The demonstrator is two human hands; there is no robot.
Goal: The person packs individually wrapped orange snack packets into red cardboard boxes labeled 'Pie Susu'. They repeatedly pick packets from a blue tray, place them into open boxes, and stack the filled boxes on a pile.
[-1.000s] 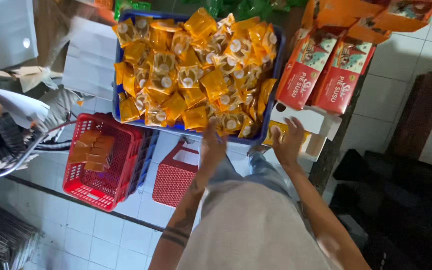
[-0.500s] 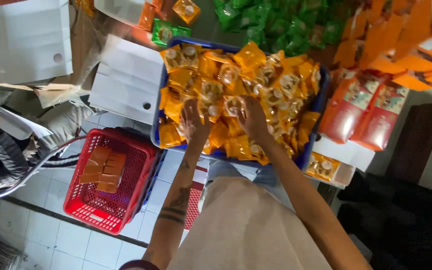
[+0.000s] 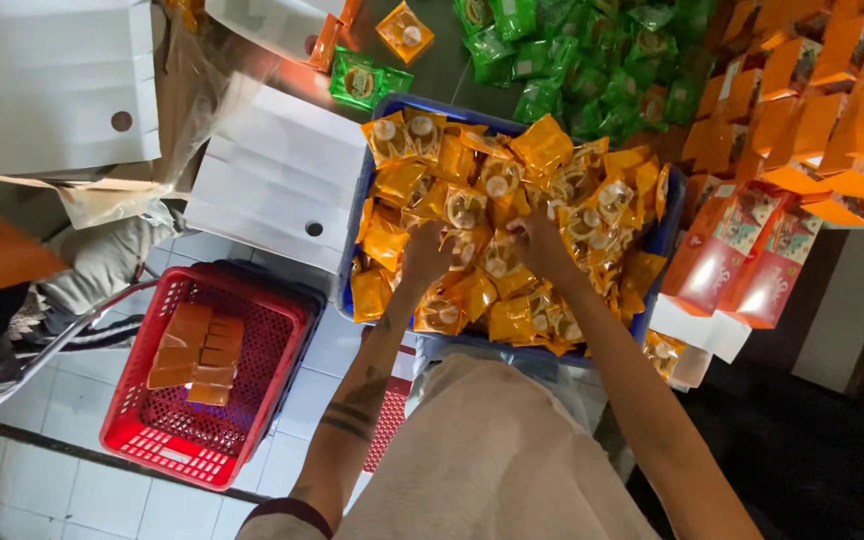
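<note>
Far left: flat white paper bags (image 3: 52,85) lie in a stack near the upper left corner of the work surface, a second stack (image 3: 277,180) beside them, just left of the crate. Below, on the tiled floor, a red plastic basket (image 3: 207,375) holds a small stack of orange-brown flat packs (image 3: 197,350) toward its near left side.

Centre: a blue crate (image 3: 667,215) is heaped with yellow-orange sealed packets (image 3: 542,150). Both hands are down in the heap, about mid-crate.

Left hand (image 3: 425,248): fingers curled into the packets at the left-centre of the pile. It appears to be closing on one or more packets, but the fingertips are buried; whether it holds any cannot be told.

Right hand (image 3: 540,240): just right of the left, near it but apart, likewise pressed into the heap with fingers bent. Grasp not confirmed; the palm side is hidden.

Relation of note: the packets lie directly under and ahead of both hands, spreading toward the far edge and both side walls of the crate. They lie at mixed angles, with no common long axis. Neither hand is clearly nearer to the bulk; the left is closer to the crate's left wall, the right to the denser far-right mound.

Right: green packets (image 3: 552,50) are scattered beyond the crate's far edge. Orange and red cartons (image 3: 752,260) stand just beside the crate's right wall, and more orange cartons (image 3: 832,100) are ranked toward the upper right corner.
</note>
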